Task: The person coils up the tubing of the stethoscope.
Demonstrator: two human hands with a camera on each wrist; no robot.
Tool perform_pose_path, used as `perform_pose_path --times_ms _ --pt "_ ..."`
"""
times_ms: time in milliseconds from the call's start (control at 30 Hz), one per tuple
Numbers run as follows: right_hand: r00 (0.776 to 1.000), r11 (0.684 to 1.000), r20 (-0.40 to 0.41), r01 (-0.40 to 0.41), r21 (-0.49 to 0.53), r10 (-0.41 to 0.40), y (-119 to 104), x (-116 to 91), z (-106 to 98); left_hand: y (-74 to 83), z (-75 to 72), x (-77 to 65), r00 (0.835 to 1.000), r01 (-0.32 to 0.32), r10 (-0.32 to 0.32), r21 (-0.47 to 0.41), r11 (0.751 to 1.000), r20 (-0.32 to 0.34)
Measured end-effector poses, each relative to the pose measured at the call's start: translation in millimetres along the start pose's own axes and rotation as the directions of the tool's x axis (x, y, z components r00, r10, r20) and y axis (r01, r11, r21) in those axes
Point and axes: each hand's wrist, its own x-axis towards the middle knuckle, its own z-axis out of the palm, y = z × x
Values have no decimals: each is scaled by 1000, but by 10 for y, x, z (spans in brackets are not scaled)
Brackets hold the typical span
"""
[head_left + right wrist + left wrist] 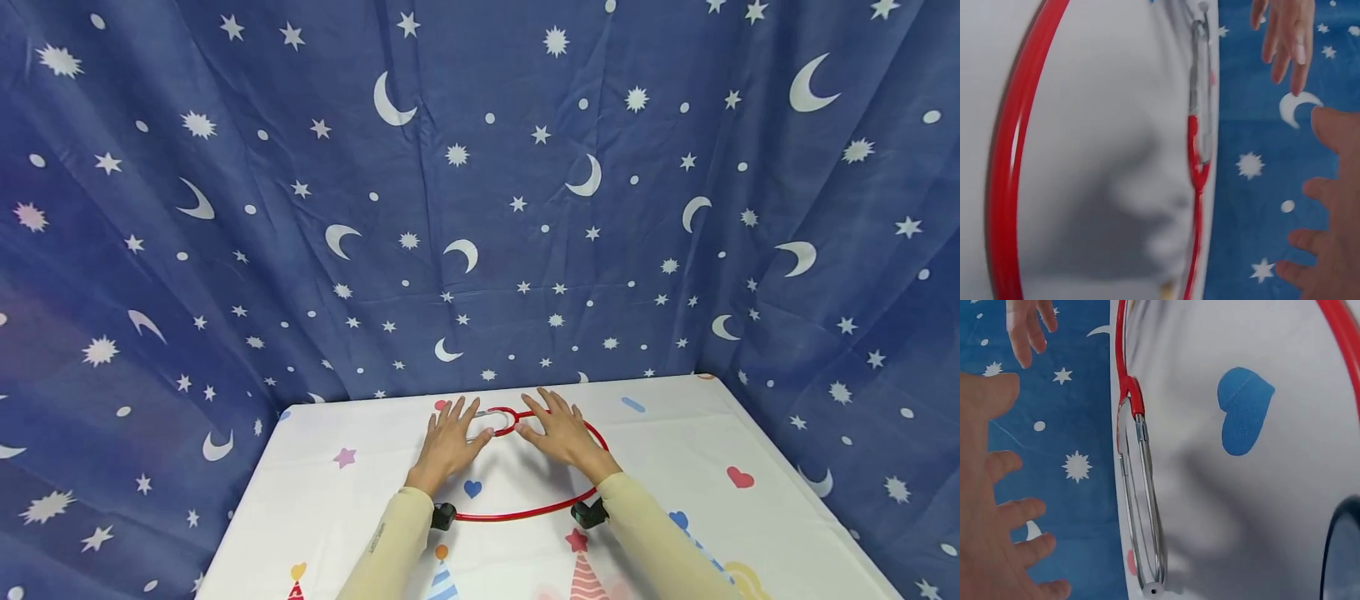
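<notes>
A stethoscope with red tubing [517, 515] lies on the table, its tube curving in a wide loop beneath the hands. Its metal ear tubes [1149, 481] and red fork [1198, 176] are near the table's far edge. Above the ear tubes is my left hand [447, 446], fingers spread and holding nothing. My right hand [564, 437] is over the right part of the loop, beside the fork, also spread and holding nothing. Both wrist views show the hands raised off the tabletop, apart from the stethoscope. The chest piece cannot be made out.
A white tablecloth [660, 467] printed with hearts, stars and party hats covers the table. A blue curtain [510, 267] with moons and stars hangs behind and at both sides. Small black cameras [443, 517] sit under the wrists.
</notes>
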Motion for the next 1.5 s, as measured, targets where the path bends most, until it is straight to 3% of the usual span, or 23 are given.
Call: perform_pose_path --times_ms 300,533,733,967,1167,1500 --pt "998 998 19 -60 14 60 162 125 204 -96 76 97 1000 -4 3 -49 999 -11" --pt "997 997 9 -72 31 71 229 229 292 -169 198 230 1000 10 -11 -69 998 -12" --pt "994 995 39 -103 19 102 256 296 360 -206 306 266 1000 23 -23 -76 997 -2" --pt "990 992 60 -125 -12 125 264 312 384 -235 364 263 1000 11 -11 -54 999 -7" --pt "995 995 21 -96 -37 97 281 299 386 -254 373 251 1000 -17 17 -48 999 -14" --pt "996 998 -63 -58 23 59 285 258 366 -299 319 152 996 -27 30 -30 999 84"
